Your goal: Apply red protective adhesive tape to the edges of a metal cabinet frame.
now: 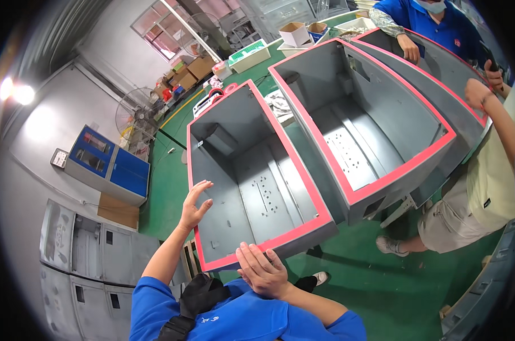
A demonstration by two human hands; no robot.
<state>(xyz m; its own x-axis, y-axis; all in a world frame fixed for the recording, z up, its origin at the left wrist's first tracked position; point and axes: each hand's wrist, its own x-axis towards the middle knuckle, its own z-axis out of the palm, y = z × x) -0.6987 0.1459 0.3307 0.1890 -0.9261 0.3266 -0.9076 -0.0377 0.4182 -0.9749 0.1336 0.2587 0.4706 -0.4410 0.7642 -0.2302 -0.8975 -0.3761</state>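
In front of me lies a grey metal cabinet shell [226, 165], its open side up, with red tape along its rim. At the left rim my left hand [196, 206] is raised, fingers spread and holding nothing; whether it touches the metal I cannot tell. My right hand [263, 271] rests with fingers stretched out against the near rim, and nothing is in it. Inside the shell, a panel with several small holes [263, 196] covers the bottom. A second red-rimmed cabinet shell [362, 113] stands just to the right.
A third shell [439, 62] lies farther right. One co-worker in blue [402, 17] leans over it; another in a pale top [493, 187] stands at the right. Stacked grey cabinets [98, 244], a blue cupboard [107, 162] and a standing fan [139, 113] are at the left.
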